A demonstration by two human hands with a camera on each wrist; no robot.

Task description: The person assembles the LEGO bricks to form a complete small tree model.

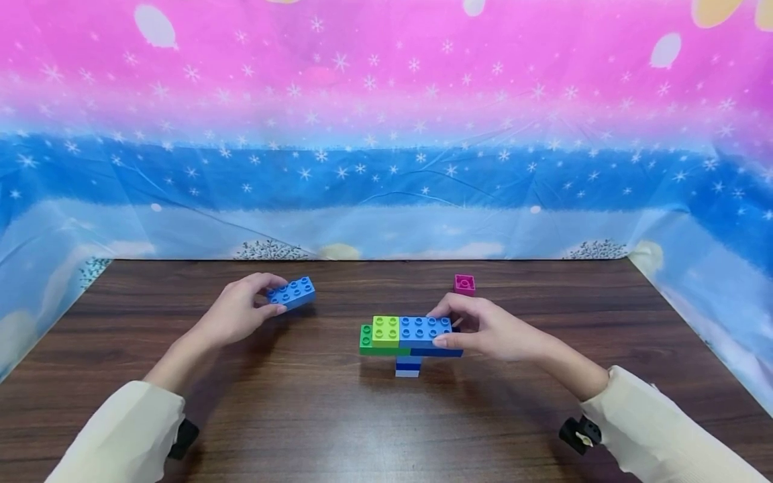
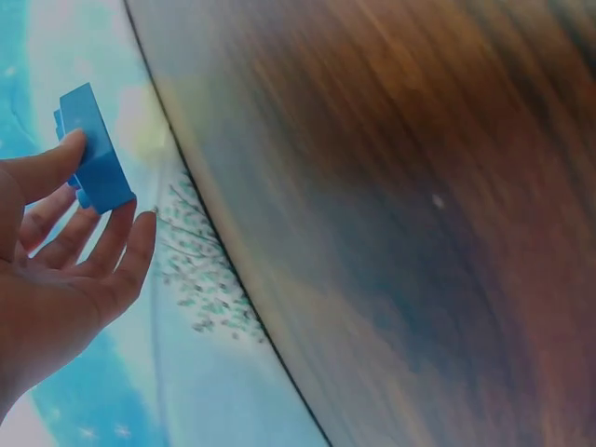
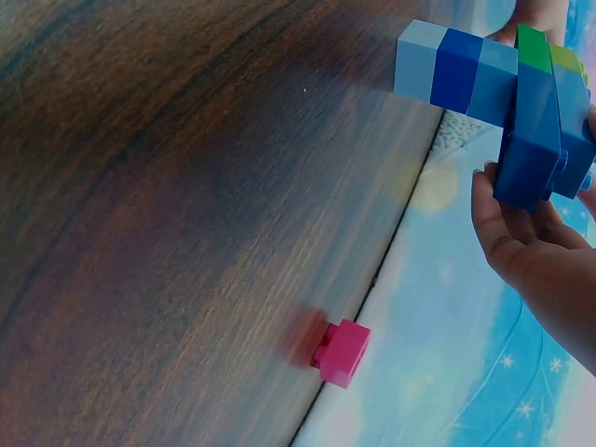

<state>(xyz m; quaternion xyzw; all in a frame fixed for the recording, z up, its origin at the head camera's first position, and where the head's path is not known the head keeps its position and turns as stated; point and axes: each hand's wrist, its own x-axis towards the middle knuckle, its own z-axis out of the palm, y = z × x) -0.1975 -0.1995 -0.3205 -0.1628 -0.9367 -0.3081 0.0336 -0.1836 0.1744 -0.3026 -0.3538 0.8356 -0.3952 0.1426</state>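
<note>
In the head view my left hand [image 1: 237, 310] pinches a light blue brick [image 1: 294, 294] between thumb and fingers, raised above the table. My right hand [image 1: 498, 330] grips the right end of a built piece, thumb in front and fingers behind. On top of that piece sit a lime brick [image 1: 385, 333] and a blue brick [image 1: 417, 329], side by side. Under them lie a green brick [image 1: 366, 341] and a dark blue brick [image 1: 443, 352]. A narrow column [image 1: 408, 365] of light blue, dark blue and pale bricks stands beneath; its foot appears to meet the table.
A small magenta brick [image 1: 464, 284] lies behind my right hand, near the back of the brown wooden table [image 1: 302, 416]. A printed snowflake cloth [image 1: 386, 181] hangs along the back and sides.
</note>
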